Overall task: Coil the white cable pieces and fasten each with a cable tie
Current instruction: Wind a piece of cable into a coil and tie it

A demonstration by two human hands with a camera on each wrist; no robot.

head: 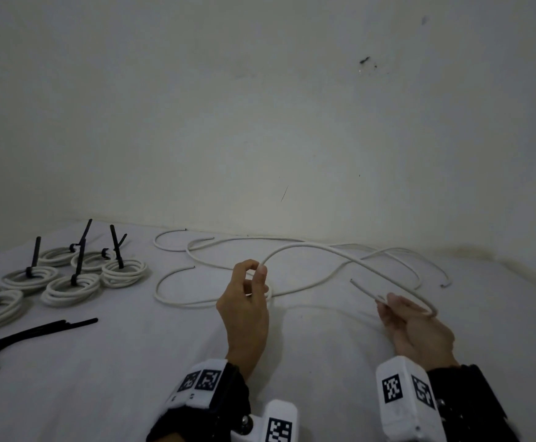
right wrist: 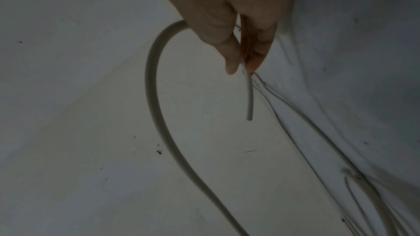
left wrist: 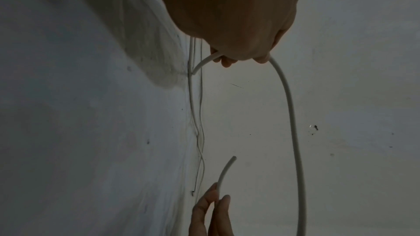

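A long white cable (head: 320,250) arcs above the white sheet between my two hands. My left hand (head: 249,291) pinches it between thumb and curled fingers near the middle of the view; in the left wrist view the cable (left wrist: 293,132) leaves my fingers (left wrist: 261,58) and curves down. My right hand (head: 410,320) pinches the cable near its cut end (head: 360,287), which sticks out to the left; the right wrist view shows that end (right wrist: 249,103) below my fingertips (right wrist: 233,65), with a loop (right wrist: 156,85) curving round. More loose white cables (head: 202,256) lie behind on the sheet.
Several coiled white cables with black ties (head: 123,271) sit at the left. A bundle of loose black cable ties (head: 34,336) lies at the near left. The wall (head: 260,122) rises just behind the cables. The sheet (head: 317,352) lies between my wrists.
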